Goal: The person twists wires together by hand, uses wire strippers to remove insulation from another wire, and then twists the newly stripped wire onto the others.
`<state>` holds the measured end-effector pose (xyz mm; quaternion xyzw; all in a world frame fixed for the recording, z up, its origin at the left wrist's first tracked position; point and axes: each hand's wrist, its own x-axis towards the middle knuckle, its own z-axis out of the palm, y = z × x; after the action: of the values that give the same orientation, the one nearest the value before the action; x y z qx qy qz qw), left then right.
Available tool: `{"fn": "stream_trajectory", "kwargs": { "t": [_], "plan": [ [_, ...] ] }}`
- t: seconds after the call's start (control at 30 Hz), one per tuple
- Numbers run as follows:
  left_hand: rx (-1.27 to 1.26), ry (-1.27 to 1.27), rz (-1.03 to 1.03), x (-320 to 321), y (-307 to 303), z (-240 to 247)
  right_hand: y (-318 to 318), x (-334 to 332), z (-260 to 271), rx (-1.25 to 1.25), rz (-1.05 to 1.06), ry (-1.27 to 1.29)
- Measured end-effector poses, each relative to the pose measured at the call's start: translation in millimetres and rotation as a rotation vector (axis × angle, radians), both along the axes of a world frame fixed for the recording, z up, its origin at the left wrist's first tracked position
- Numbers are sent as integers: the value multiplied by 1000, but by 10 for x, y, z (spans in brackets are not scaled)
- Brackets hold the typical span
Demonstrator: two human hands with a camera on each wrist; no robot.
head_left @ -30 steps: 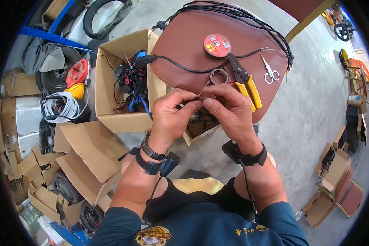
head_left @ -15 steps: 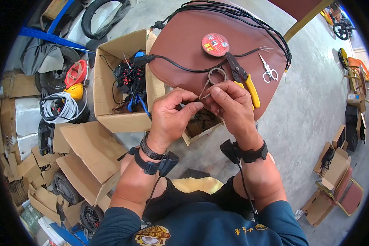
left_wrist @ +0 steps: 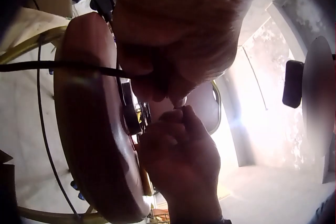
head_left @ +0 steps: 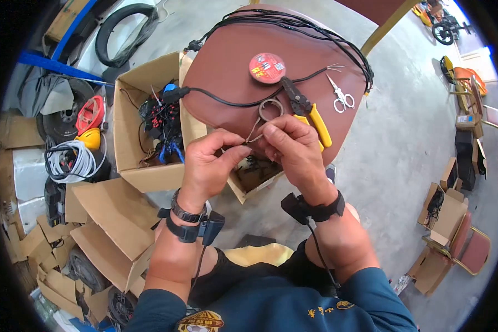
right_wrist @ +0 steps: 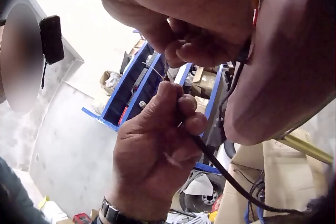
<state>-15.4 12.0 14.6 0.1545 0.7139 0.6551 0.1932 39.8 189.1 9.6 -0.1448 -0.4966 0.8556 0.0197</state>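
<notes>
My left hand (head_left: 213, 160) grips the end of a black cable (right_wrist: 220, 169), which runs out from under its fingers. Thin bare-looking wires (head_left: 253, 133) stick up at its thumb and fingertip. The right hand (head_left: 296, 152) pinches one of these wires between thumb and index finger, its fingertips close to the left ones. Just beyond the hands, on a reddish-brown chair seat (head_left: 216, 77), lie a roll of tape (head_left: 271, 110) and yellow-handled wire strippers (head_left: 310, 113). In the left wrist view the wires are too dark to make out.
Scissors (head_left: 340, 95), a red round spool (head_left: 267, 68) and a coiled black cable (head_left: 293, 25) lie on the seat. An open cardboard box (head_left: 149, 176) of cables stands left of it. Another small box (head_left: 260, 191) sits below the hands.
My right hand has turned so its thumb now lies on top, and a wire shows between the hands. The left hand keeps its hold. The whole head view has shifted.
</notes>
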Motion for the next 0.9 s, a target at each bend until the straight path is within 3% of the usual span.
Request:
{"fn": "stream_trajectory", "kwargs": {
  "t": [0.23, 0.5, 0.63, 0.7, 0.8, 0.9],
  "plan": [
    [-39, 74, -31, -9, 27, 39, 66, 19, 44, 43, 21, 52],
    [7, -77, -41, 37, 70, 156, 118, 20, 59, 189, -6, 84],
    [-28, -75, 52, 11, -35, 30, 388, -65, 99, 170, -305, 10],
    [8, -64, 105, -41, -98, -12, 771, -72, 69, 355, -301, 48],
    [78, -67, 145, -120, -131, -40, 892, -184, 75, 797, -379, 84],
    [87, -65, 179, -176, -178, -21, 881, -237, -8, 1087, -291, -16]
  ]
}}
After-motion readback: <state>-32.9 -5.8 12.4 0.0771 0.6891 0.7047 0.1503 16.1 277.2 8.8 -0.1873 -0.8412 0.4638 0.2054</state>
